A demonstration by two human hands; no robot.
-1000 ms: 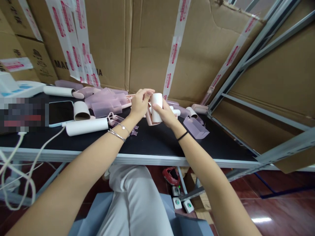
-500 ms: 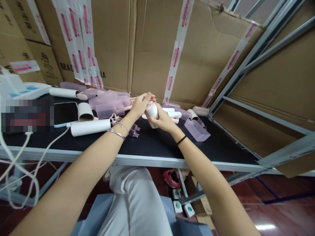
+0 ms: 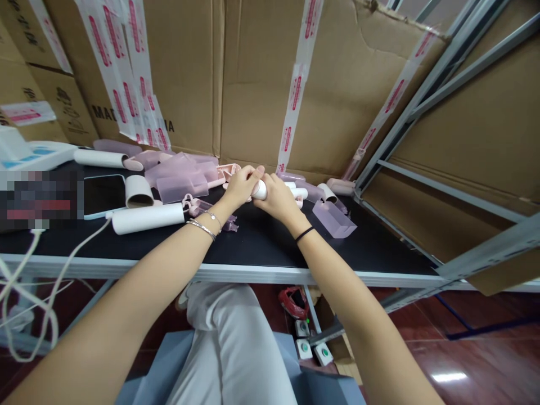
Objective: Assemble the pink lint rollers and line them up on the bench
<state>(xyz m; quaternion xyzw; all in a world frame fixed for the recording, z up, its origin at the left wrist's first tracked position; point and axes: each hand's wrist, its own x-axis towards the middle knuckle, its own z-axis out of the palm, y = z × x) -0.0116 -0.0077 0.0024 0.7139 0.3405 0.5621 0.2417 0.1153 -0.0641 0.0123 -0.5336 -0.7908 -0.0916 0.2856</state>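
Observation:
Both of my hands close together around a small white cylindrical part (image 3: pixel 259 190) above the black work surface. My left hand (image 3: pixel 243 185) grips it from the left, and my right hand (image 3: pixel 276 196) wraps it from the right; the fingers cover most of it. Just behind my left hand lies a pink plastic frame piece (image 3: pixel 228 171). More white tubes (image 3: pixel 298 193) lie on the surface right of my right hand. Near my left wrist are translucent purple small pieces (image 3: pixel 230 224) and a white tube (image 3: pixel 148 218) with a pink loop at its end.
Translucent lilac sleeves (image 3: pixel 183 188) pile up at the back left. A phone (image 3: pixel 104 195), a short white tube (image 3: pixel 139 191) and a white power strip (image 3: pixel 42 153) lie farther left. An open lilac sleeve (image 3: pixel 334 219) sits at right. Cardboard (image 3: pixel 253 84) stands behind; a metal frame (image 3: pixel 396 115) rises right.
The white part has tilted and is now more covered, with my right hand turned over it and both hands closer together. The view has shifted slightly.

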